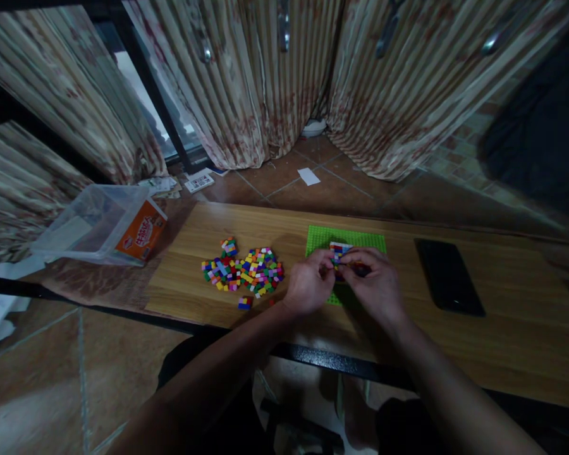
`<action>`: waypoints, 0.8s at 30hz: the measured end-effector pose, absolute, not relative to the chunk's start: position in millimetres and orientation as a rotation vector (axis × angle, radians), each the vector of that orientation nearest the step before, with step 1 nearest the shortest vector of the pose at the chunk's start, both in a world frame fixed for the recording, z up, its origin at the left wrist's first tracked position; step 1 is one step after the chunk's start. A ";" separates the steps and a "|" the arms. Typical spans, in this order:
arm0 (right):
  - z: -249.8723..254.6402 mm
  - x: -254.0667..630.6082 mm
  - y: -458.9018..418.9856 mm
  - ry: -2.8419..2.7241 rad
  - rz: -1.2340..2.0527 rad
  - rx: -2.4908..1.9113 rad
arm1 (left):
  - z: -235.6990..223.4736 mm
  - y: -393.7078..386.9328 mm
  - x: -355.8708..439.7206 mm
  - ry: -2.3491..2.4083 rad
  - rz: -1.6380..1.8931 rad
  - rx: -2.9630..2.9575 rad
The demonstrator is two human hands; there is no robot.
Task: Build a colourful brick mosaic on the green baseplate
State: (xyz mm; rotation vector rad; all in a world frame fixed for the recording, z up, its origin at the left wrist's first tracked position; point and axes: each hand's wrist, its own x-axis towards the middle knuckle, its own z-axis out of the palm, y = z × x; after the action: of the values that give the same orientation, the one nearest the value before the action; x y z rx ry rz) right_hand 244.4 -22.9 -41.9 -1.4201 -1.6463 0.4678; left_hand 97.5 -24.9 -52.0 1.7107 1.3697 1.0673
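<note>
Head view: pinching block assembly [340,248] (partly hidden) with both hands [312,282]; likely light, stiff; grip by opposite sides.

Two hands [310,282]; one green baseplate [318,237]; one black flat device [448,275]; one clear bin [102,221]; one counter [180,259]; small bricks [247,277], too numerous to count.

"What is the bench [284,224] made of?"
"It looks like smooth wood, faintly satiny, with a black metal edge [332,359], speckled and slightly shiny."
"And the bricks [260,272]?"
"Smooth, hard plastic. The green sheet [367,240] is plastic too, rough with studs."
"The tub [123,212]?"
"Clear, glossy plastic."
"The curtain [284,88]?"
"Matt, pleated cloth."
"That phone [448,277]?"
"Smooth and dark, with a faint gloss."
</note>
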 end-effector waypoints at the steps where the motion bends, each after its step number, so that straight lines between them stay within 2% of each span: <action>1: -42.2 244.3 -22.5 -1.642 0.476 -1.425 | -52.7 -24.5 97.7 1.374 1.065 1.713; 16: -41.0 251.5 -22.5 -1.518 0.620 -1.413 | -38.8 -24.2 87.8 1.354 1.001 1.791; 24: -28.1 252.4 -33.9 -1.457 0.464 -1.434 | -20.5 -4.8 50.7 1.445 1.279 1.675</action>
State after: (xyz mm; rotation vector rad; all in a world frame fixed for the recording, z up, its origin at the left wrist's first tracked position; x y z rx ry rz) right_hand 252.4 -33.9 -28.1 -1.4341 -1.4568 0.4642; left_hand 50.7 -4.8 -20.5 1.6754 1.4448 1.2787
